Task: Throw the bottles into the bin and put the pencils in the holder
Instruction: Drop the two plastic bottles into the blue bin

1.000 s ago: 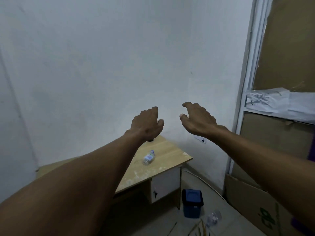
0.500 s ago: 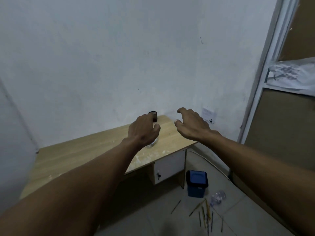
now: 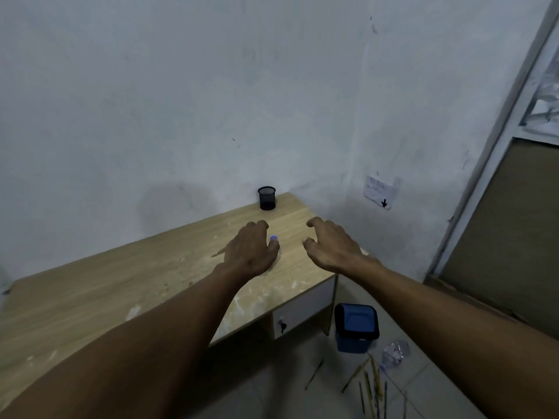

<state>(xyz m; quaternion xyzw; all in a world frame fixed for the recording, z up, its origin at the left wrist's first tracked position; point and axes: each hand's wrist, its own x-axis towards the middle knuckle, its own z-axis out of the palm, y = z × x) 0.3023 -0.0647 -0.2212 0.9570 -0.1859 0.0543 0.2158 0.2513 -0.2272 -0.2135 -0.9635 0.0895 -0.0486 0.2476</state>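
Now the left hand (image 3: 252, 252) has dropped over the bottle (image 3: 273, 238), grip unclear; right hand (image 3: 331, 247) wide.

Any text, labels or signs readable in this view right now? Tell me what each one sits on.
Paper note on the wall: a black down arrow at its lower right; the handwritten lines above it are too blurred to read.
Papers on the board at right: markings unreadable.
Bin, pencil holder: no text visible.

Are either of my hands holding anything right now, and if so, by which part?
The right hand is open and empty. The left hand covers the bottle on the desk; only its cap shows, so a grip cannot be told.
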